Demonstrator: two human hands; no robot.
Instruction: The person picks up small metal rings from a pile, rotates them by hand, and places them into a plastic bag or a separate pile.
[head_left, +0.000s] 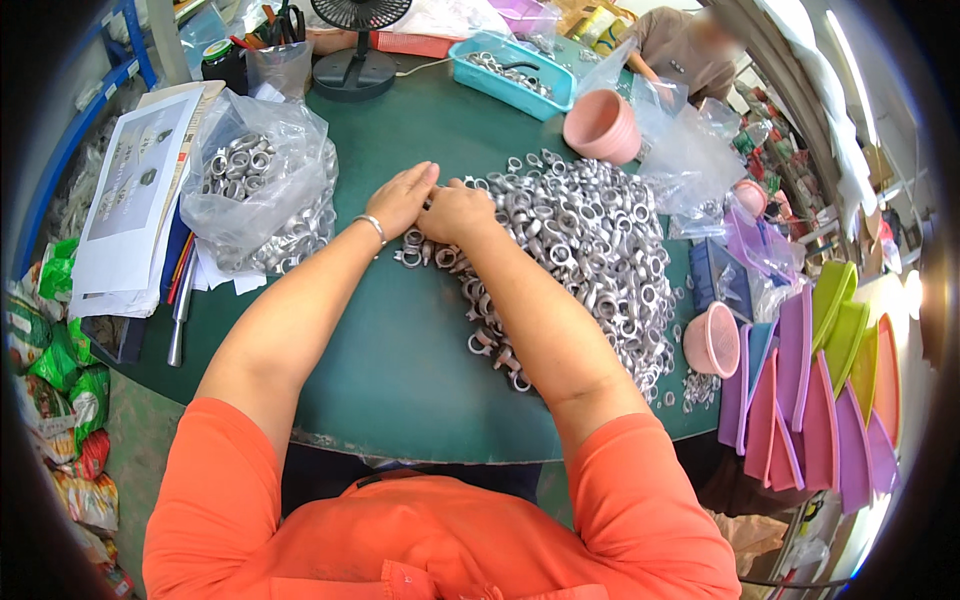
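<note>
Two hands are seen meeting at the near-left edge of a heap of grey metal rings (590, 250) on a round green table (400, 350). The left hand (400, 197) is laid flat, fingers extended and together, against the rings. The right hand (455, 212) is curled knuckles-up over them; whether a ring is gripped cannot be told, the fingertips being hidden. Left of the heap, more rings are held in a crinkled clear bag (262, 190). Behind the heap, a smooth pink bowl (600, 125) is tipped sideways.
</note>
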